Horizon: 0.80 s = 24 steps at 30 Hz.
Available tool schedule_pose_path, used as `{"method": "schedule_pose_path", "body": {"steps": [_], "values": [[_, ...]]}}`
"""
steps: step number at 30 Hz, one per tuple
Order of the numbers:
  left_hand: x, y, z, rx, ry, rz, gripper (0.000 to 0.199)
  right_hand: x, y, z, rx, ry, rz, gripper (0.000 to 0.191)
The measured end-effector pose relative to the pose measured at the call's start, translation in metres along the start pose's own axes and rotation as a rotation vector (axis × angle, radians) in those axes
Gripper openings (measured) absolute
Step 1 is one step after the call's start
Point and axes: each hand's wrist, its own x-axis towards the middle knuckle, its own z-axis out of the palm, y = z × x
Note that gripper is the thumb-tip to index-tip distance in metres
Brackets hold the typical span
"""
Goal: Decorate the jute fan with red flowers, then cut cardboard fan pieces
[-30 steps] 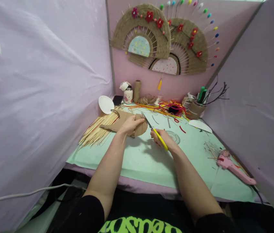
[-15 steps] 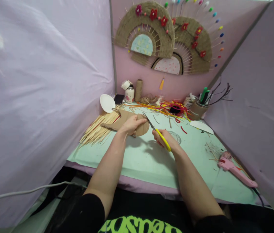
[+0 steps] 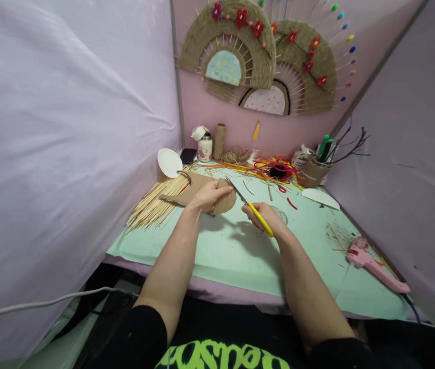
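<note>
And here at the middle of the worktop (image 3: 217,264), the left hand (image 3: 206,198) has the rounded cardboard piece (image 3: 225,203) pinched, thumb laid flat across the upper face; the fingers beneath are mostly out of sight. The piece sits just above the worktop's pale green cover, its curved end facing right. A longer cardboard stretch (image 3: 194,185) runs off to the left, over the bundle of thin sticks (image 3: 149,209); whether the two are joined, the hand makes it impossible to tell.

Over to the right hand (image 3: 264,215), fingers curled firmly round the yellow-handled scissors (image 3: 260,219). The blades slant up to the left, right at the curved edge, the tips looking slightly parted, and close to the left thumb!

This cardboard looks light, dry and fairly stiff, with good grip to it, though it would likely crease if squeezed or bent hard. The best hold seems to be flat between thumb and fingers, well in from the rim and clear of the steel. The scissors look rigid and light, best taken by the handles. Just beyond the right wrist, the clear protractor (image 3: 280,215) lies partly covered.
</note>
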Motion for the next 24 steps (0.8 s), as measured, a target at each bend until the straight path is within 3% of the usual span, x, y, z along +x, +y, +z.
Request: {"method": "schedule_pose_path", "body": {"steps": [6,10,17,24], "values": [[0.005,-0.003,-0.003,0.045,0.114,0.054,0.032,0.003,0.004,0.001,-0.042,0.046,-0.009,0.04],[0.006,-0.005,-0.003,0.114,0.148,0.079,0.028,0.003,0.005,0.002,-0.042,-0.007,-0.033,0.036],[-0.004,0.005,0.005,0.213,0.077,-0.031,0.02,-0.001,0.006,-0.002,-0.058,-0.102,-0.141,0.028],[-0.008,0.011,0.008,0.212,0.084,-0.074,0.015,-0.002,0.004,-0.003,-0.083,-0.118,-0.114,0.031]]}}
